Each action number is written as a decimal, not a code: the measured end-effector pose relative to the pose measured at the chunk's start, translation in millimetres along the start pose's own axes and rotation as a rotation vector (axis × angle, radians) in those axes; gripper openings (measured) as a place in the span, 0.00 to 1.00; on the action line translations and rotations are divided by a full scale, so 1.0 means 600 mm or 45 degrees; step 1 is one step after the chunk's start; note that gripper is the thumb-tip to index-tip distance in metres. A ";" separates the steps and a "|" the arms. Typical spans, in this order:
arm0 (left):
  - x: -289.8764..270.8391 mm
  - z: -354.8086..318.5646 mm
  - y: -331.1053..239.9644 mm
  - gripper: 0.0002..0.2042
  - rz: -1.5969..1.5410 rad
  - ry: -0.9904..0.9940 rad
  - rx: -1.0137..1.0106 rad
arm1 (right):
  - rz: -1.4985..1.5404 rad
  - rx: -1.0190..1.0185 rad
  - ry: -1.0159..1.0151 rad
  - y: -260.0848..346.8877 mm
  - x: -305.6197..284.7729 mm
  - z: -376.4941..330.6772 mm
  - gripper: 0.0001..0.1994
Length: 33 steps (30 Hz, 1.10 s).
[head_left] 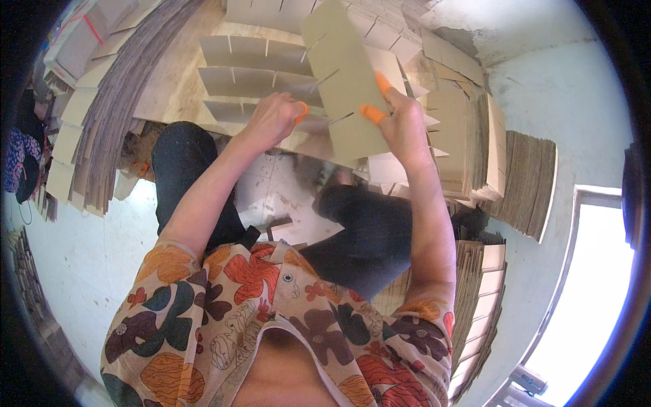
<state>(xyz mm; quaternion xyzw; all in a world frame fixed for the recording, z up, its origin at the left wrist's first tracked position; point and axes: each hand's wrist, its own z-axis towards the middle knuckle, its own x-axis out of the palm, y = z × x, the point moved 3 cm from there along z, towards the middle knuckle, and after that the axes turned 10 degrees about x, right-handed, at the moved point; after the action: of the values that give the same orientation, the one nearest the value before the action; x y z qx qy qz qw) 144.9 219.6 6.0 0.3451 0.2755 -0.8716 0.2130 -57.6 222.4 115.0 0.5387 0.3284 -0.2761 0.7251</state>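
Cardboard strip [346, 81], slotted along one edge, sits up in front of us, tilted, pinched in our right hand [405, 125]. We clamp it between thumb and forefinger, both capped in orange rubber fingertips [373, 113], and the grasp lands on the strip's lower right edge. Most of the strip rises up and away from that grip, its cut slots facing over toward our other hand.

Our left hand [272, 119] is just across from the grip, on the slotted side. It curls down onto the upright dividers [254, 81], with one orange-capped finger [301, 110] touching close to the strip's lower slots. We cannot tell whether that hand truly clasps a divider or only presses on it.

Beyond the left hand, three rows of those dividers stand parallel on a pale board [178, 88], each notched along its top edge. The held strip crosses above their near ends.

Past the right-hand grip, further out to that side, stacks of flat cardboard pieces [525, 180] lean against the pale wall [576, 95]. More cardboard sheets [102, 108] curve round well out beyond the left hand.

Below both grips, our knees in dark trousers [366, 230] spread apart over the floor, and a flower-patterned shirt [271, 319] fills the near edge.
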 end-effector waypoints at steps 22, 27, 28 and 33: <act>0.019 0.005 0.014 0.03 -0.025 0.007 -0.040 | -0.615 0.123 0.006 -0.021 0.053 0.000 0.21; 0.017 0.001 0.013 0.06 -0.019 0.052 -0.078 | -0.832 0.497 -0.139 -0.112 -0.034 -0.047 0.34; 0.016 0.000 0.012 0.06 -0.007 0.058 -0.112 | -0.761 0.572 -0.027 -0.128 -0.037 -0.051 0.36; 0.012 0.006 0.012 0.06 -0.069 0.036 -0.117 | -0.139 0.713 0.162 -0.228 -0.054 -0.054 0.26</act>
<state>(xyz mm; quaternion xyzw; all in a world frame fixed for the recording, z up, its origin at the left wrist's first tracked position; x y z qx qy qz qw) 142.0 210.7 0.5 0.3396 0.3275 -0.8585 0.2011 -187.1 218.7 51.1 0.7156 0.3128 -0.3603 0.5101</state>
